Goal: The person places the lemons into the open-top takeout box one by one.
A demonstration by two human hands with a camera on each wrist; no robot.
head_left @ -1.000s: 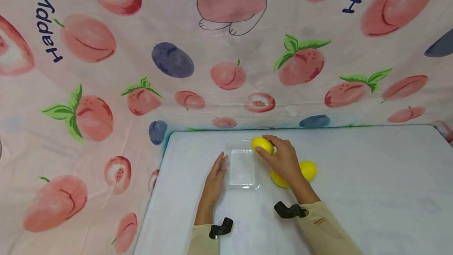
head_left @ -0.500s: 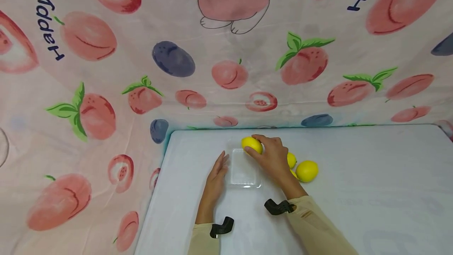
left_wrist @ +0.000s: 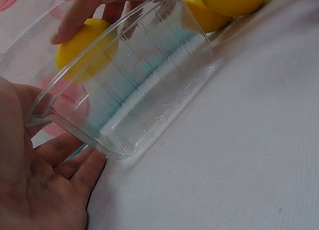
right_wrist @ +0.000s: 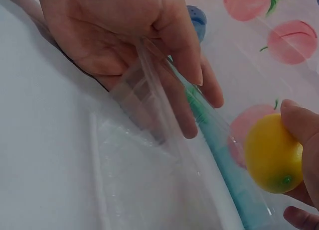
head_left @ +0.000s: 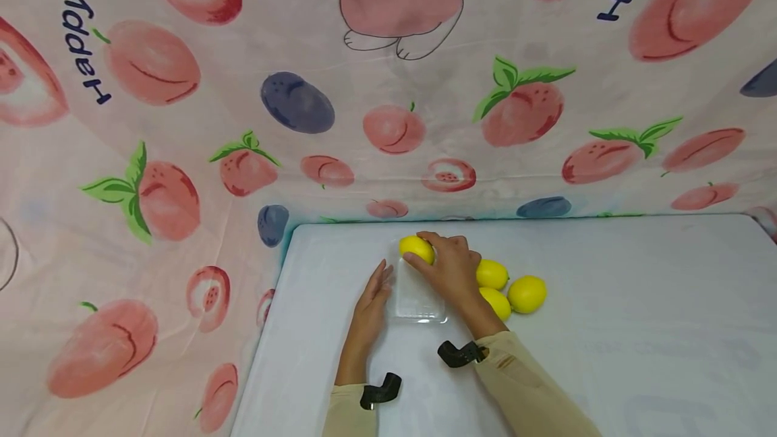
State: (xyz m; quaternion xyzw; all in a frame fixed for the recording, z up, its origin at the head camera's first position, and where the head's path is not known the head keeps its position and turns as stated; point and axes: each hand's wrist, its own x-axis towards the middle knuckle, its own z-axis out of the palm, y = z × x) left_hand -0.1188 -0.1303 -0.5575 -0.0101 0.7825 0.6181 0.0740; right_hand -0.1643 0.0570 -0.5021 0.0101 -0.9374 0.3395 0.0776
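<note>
My right hand (head_left: 450, 265) pinches a yellow lemon (head_left: 416, 249) between thumb and fingers, over the far end of a clear plastic box (head_left: 420, 299). The right wrist view shows the green tip on this lemon (right_wrist: 274, 153). At the box's left side is my left hand (head_left: 371, 299), its fingers fairly straight and right at the wall. Close up in the left wrist view, that hand (left_wrist: 47, 175) lies against the end of the box (left_wrist: 149, 90), and the held lemon (left_wrist: 87, 48) appears above and behind the rim.
Just right of the box, three more lemons (head_left: 527, 294) lie grouped on the white table (head_left: 637, 329), partly behind my right hand and wrist. A fruit-print cloth (head_left: 394, 86) hangs along the table's back and left edges.
My right hand has carried the lemon leftward, from the box's right edge to above its far end. The other lemons have come into fuller view. My left hand has stayed put.
</note>
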